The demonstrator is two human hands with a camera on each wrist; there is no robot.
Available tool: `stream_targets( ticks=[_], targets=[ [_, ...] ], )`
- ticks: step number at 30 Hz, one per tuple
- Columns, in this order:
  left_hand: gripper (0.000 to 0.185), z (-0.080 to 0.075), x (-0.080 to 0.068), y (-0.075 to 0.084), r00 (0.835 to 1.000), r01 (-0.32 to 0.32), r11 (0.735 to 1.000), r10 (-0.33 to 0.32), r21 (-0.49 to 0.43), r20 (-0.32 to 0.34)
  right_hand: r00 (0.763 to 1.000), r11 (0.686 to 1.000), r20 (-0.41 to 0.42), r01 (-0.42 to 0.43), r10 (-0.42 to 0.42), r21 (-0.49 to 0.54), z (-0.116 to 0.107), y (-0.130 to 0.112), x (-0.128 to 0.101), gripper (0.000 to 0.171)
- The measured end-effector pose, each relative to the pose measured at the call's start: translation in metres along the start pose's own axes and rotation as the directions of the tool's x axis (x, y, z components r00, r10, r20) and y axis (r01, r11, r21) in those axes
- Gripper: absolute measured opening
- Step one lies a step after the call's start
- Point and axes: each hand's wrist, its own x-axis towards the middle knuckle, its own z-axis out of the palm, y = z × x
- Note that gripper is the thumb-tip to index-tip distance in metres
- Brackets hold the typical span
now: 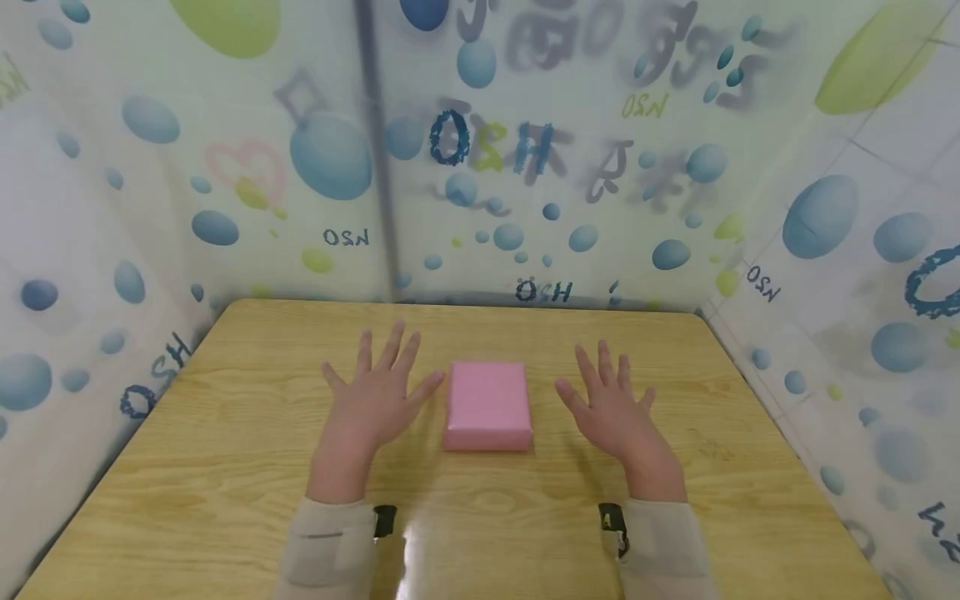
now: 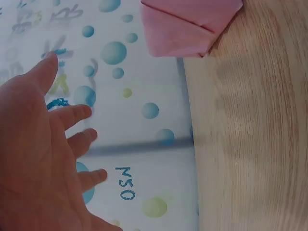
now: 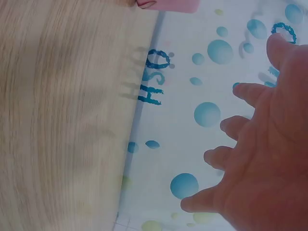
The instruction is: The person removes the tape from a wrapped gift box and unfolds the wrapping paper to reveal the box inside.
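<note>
A pink box (image 1: 489, 400), which looks wrapped in paper, lies flat on the wooden table between the two hands. In the left wrist view, folded paper shows on the side of the pink box (image 2: 187, 26). My left hand (image 1: 375, 404) hovers to the left of the box with its fingers spread and holds nothing; the thumb is close to the box's edge. On the other side, my right hand (image 1: 617, 412) is held above the table, fingers spread and nothing in it. A corner of the box (image 3: 173, 5) peeks in at the top of the right wrist view.
The wooden table (image 1: 225, 467) is enclosed at the back and both sides by white sheets (image 1: 600, 192) printed with blue and green bubbles and letters. Each sleeve has a dark strap piece (image 1: 385, 521) near the wrist.
</note>
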Motion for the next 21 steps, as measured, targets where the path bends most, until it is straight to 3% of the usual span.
stream_targets(
  ticks=[9, 16, 21],
  targets=[
    [0.081, 0.023, 0.002, 0.02, 0.994, 0.063, 0.994, -0.055, -0.085, 0.094, 0.998, 0.999, 0.062, 0.009, -0.007, -0.037, 0.023, -0.007, 0.007, 0.086],
    [0.081, 0.043, -0.005, 0.034, 0.991, 0.007, 0.964, 0.029, -0.266, 0.129, 0.994, 0.999, 0.106, 0.039, -0.04, 0.008, 0.041, -0.021, 0.005, 0.076],
    [0.084, 0.05, -0.008, 0.037, 0.988, 0.006, 0.937, 0.048, -0.349, 0.145, 0.985, 0.993, 0.145, 0.088, -0.098, 0.079, 0.05, -0.028, 0.002, 0.068]
  ],
)
